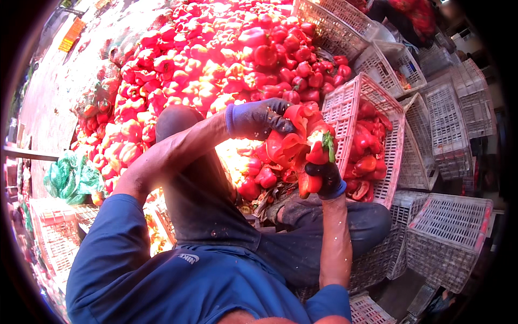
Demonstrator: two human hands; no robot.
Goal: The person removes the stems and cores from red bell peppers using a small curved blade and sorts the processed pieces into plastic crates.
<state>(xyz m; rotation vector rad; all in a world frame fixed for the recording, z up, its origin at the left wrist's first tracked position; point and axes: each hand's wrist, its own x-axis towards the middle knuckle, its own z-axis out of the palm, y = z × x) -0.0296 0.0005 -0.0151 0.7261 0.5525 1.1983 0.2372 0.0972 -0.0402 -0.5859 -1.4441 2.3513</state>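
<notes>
My left hand [263,119], in a dark glove with a blue cuff, is closed on the edge of a torn-open red bell pepper [291,146]. Below it to the right, my right hand [327,181], gloved the same way, is closed around red pepper pieces. A pale pepper core with a green stem [328,144] sticks up just above the right fingers. Where one pepper piece ends and another begins between the hands, I cannot tell. Right beside them leans a pink plastic crate [398,146], holding opened red pepper pieces [367,146].
A large heap of whole red bell peppers [216,65] spreads ahead of me. Pale slatted crates [449,232] are stacked along the right. Green netting [73,177] and another crate [54,227] lie at the left. My bent legs [205,189] frame the working spot.
</notes>
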